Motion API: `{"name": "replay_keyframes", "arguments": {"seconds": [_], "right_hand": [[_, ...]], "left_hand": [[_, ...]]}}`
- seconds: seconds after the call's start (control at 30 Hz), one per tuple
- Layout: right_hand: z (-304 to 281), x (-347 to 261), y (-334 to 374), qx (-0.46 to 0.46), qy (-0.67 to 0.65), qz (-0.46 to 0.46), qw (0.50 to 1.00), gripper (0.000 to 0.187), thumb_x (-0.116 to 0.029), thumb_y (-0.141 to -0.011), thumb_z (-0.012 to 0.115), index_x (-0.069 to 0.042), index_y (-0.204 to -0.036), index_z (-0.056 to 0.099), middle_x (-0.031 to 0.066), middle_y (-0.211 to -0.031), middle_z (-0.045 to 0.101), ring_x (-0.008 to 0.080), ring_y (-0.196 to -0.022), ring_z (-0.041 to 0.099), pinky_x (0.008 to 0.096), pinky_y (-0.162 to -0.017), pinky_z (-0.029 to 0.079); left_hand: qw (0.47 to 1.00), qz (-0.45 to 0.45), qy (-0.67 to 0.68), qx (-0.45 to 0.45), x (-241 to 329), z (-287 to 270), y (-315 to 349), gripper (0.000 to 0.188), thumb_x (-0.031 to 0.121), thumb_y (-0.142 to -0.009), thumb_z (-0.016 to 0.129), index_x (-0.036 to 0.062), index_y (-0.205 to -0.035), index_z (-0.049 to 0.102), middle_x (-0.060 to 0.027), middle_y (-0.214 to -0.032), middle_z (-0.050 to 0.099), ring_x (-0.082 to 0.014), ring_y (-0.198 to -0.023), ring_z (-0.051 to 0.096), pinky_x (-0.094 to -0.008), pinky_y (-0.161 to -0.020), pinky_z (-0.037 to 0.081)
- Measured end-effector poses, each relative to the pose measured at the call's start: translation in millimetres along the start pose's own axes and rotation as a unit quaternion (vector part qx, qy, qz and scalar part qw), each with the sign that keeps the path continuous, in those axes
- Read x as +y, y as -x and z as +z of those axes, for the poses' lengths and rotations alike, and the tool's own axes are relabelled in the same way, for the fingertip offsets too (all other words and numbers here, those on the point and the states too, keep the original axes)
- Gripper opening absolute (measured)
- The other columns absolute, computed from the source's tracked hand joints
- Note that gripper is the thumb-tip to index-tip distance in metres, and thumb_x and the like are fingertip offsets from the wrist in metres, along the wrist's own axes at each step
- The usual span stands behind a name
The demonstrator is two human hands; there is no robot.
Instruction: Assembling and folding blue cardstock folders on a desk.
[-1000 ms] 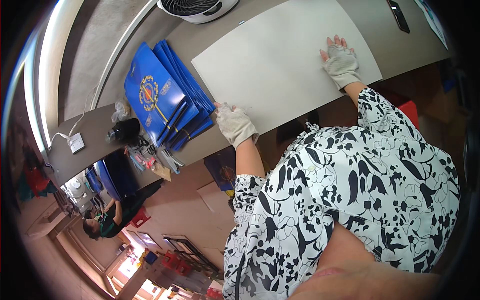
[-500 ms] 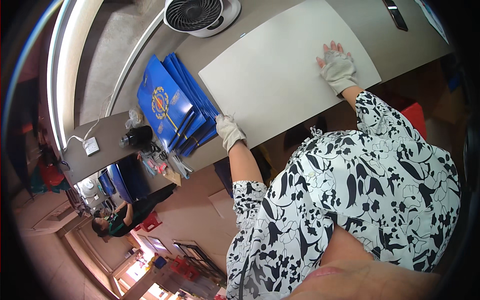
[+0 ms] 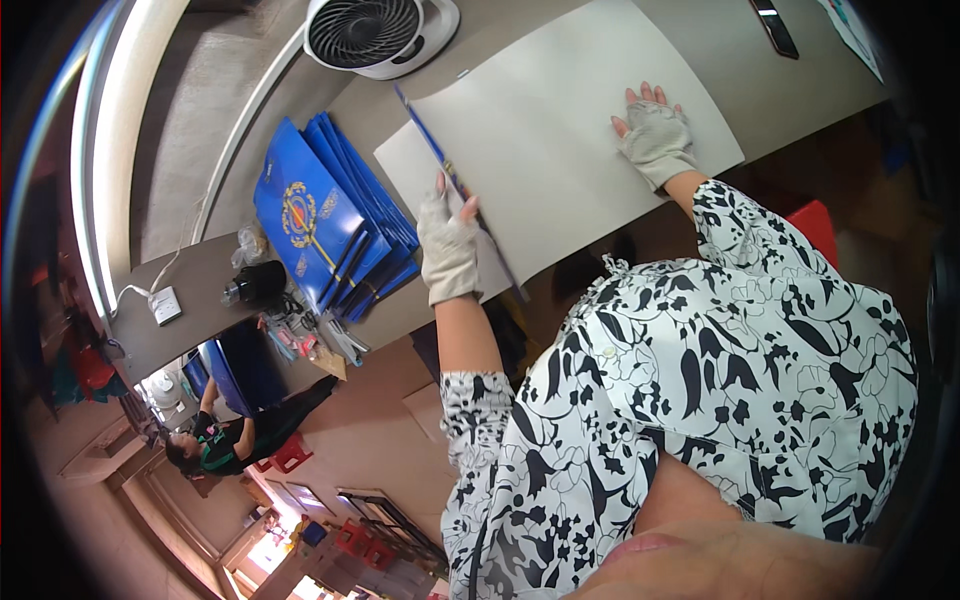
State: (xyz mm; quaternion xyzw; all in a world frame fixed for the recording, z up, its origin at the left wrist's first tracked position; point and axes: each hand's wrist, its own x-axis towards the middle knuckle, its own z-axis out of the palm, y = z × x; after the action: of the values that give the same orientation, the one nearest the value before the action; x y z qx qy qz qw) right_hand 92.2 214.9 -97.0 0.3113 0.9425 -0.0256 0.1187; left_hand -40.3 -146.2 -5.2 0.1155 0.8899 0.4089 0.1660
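My left hand [image 3: 449,245], in a pale fingerless glove, grips a thin blue printed sheet [image 3: 432,135] between thumb and fingers. The sheet stands nearly edge-on over the left part of a large white board [image 3: 550,130]. My right hand [image 3: 656,137], gloved the same way, lies flat on the board's right part with fingers spread, holding nothing. Just left of my left hand is a fanned stack of similar blue sheets [image 3: 310,200] with a gold emblem and dark strips. The printed face of the held sheet is mostly hidden.
A white fan [image 3: 365,35] stands at the back, and a phone [image 3: 774,28] lies far right. Left of the stack are a dark bottle [image 3: 258,284], small tools [image 3: 290,335] and a power socket block [image 3: 164,305]. Another person [image 3: 225,448] works at the far left.
My left hand has lifted a blue sheet off the stack and brought it right, over the white board. My right hand stays flat on the board. The view has shifted slightly.
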Motion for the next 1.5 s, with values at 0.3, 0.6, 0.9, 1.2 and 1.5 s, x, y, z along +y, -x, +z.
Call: {"name": "replay_keyframes", "arguments": {"seconds": [0.3,0.6,0.9,1.2,1.5], "right_hand": [[4.5,-4.3,-7.2,0.03,-0.014,-0.022,0.999,0.072,-0.059,-0.102,0.042,-0.019,-0.161,0.038,0.0107,-0.169,0.032,0.0291,-0.158,0.025,0.0585,-0.125,0.016],[-9.1,-6.7,-8.0,0.172,-0.032,-0.116,0.978,0.068,-0.051,-0.095,0.061,-0.005,-0.144,0.057,0.0234,-0.153,0.051,0.0406,-0.141,0.05,0.0559,-0.114,0.04],[-39.1,-78.7,-29.7,-0.295,-0.168,-0.254,0.906,0.043,-0.046,-0.092,0.065,-0.005,-0.099,0.077,0.0168,-0.09,0.076,0.0369,-0.092,0.074,0.0456,-0.079,0.056],[-35.0,-72.9,-13.9,-0.213,-0.337,-0.239,0.886,0.036,-0.04,-0.092,0.064,-0.006,-0.095,0.078,0.0165,-0.085,0.076,0.0351,-0.088,0.075,0.045,-0.076,0.056],[-20.5,-63.2,-7.6,-0.207,-0.316,-0.248,0.892,0.028,-0.031,-0.088,0.065,-0.007,-0.091,0.079,0.0156,-0.081,0.076,0.0331,-0.084,0.075,0.0442,-0.073,0.057]], "left_hand": [[0.923,0.123,-0.351,0.098,45.1,110.0,-24.1,0.083,0.051,-0.092,0.071,0.0027,-0.155,0.045,-0.038,-0.158,0.035,-0.0506,-0.147,0.037,-0.0525,-0.124,0.029],[0.908,0.111,-0.395,0.088,56.8,116.9,-37.9,0.073,0.056,-0.1,0.054,0.007,-0.155,0.048,-0.0352,-0.158,0.037,-0.046,-0.154,0.028,-0.0505,-0.129,0.015],[0.904,0.122,-0.403,0.073,65.2,128.0,-41.3,0.07,0.056,-0.1,0.054,0.011,-0.154,0.05,-0.0315,-0.159,0.039,-0.0534,-0.149,0.033,-0.0522,-0.125,0.025],[0.915,0.215,-0.327,0.099,56.7,127.1,-34.0,0.062,0.034,-0.096,0.065,0.0009,-0.147,0.055,-0.0317,-0.146,0.055,-0.0394,-0.146,0.045,-0.0506,-0.127,0.022],[0.9,0.247,-0.358,0.03,41.1,137.9,56.9,0.061,0.034,-0.092,0.071,0.0078,-0.145,0.06,-0.0298,-0.154,0.048,-0.0497,-0.149,0.035,-0.0551,-0.124,0.027]]}}
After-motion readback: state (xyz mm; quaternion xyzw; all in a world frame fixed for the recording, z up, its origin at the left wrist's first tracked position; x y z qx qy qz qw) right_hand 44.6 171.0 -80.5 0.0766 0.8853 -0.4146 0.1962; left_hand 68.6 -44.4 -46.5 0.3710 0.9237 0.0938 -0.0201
